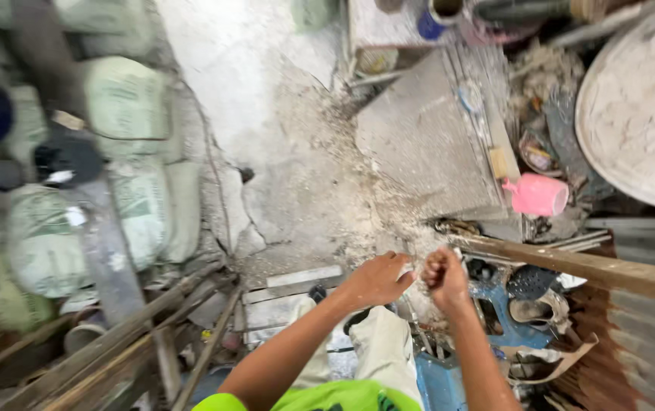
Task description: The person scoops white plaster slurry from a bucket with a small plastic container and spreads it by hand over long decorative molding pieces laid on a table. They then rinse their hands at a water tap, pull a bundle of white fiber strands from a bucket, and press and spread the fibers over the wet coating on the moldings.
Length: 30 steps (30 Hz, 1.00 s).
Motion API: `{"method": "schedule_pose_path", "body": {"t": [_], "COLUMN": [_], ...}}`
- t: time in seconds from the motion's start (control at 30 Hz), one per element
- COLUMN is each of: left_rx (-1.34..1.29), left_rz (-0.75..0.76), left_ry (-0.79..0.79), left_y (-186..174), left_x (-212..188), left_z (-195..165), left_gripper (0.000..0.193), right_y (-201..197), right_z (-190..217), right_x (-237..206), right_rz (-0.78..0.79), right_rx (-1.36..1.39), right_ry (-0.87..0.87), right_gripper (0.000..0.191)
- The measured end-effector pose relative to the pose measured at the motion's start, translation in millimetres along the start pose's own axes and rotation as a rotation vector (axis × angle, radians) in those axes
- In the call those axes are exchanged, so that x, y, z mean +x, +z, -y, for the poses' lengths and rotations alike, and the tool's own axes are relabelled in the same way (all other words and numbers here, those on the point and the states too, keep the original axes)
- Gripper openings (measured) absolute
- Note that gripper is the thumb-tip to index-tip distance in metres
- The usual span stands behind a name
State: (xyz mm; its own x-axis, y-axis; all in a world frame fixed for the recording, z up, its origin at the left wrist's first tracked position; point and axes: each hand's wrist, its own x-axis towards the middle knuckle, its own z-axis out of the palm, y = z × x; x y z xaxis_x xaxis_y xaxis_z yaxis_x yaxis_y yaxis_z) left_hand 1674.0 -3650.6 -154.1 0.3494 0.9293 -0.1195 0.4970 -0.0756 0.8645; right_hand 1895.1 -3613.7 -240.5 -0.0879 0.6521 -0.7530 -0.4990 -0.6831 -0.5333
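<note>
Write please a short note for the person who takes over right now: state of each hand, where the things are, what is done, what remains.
Left hand: loosely curled, fingers toward the right hand; what it holds cannot be told.
Right hand: closed in a fist, beside the left, possibly gripping something small and hidden.
Things: both hands are over a dusty floor; pink cup by a grey slab; wooden plank to the right; stacked sacks to the left; round tub far right.
Done and left: the picture does not show it.
</note>
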Motion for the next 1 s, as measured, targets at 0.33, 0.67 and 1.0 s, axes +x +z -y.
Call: {"method": "schedule_pose_path", "body": {"t": [0.33,0.67,1.0], "left_rx": [-0.78,-0.163,-0.187], "left_rz": [0.011,-0.389,-0.602], "left_ry": [0.022,-0.837,-0.621], "left_y": [-301.5,-350.0,-597.5], "left_x": [-150.0,-70.1,151.0], "left_z": [-61.3,271.3,402.8], "left_gripper": [0.058,0.048,0.045], "right_y": [182.2,318.3,676.4], "right_z": [193.5,42.7,125.9], "right_x": [-155.2,131.2,373.9], "right_rz": [0.924,0.484,0.382], "right_rx": [-0.079,-1.497,-1.379], "right_ry": [-0.546,0.121,-0.145], "right_gripper": [0.046,0.024,0.045]}}
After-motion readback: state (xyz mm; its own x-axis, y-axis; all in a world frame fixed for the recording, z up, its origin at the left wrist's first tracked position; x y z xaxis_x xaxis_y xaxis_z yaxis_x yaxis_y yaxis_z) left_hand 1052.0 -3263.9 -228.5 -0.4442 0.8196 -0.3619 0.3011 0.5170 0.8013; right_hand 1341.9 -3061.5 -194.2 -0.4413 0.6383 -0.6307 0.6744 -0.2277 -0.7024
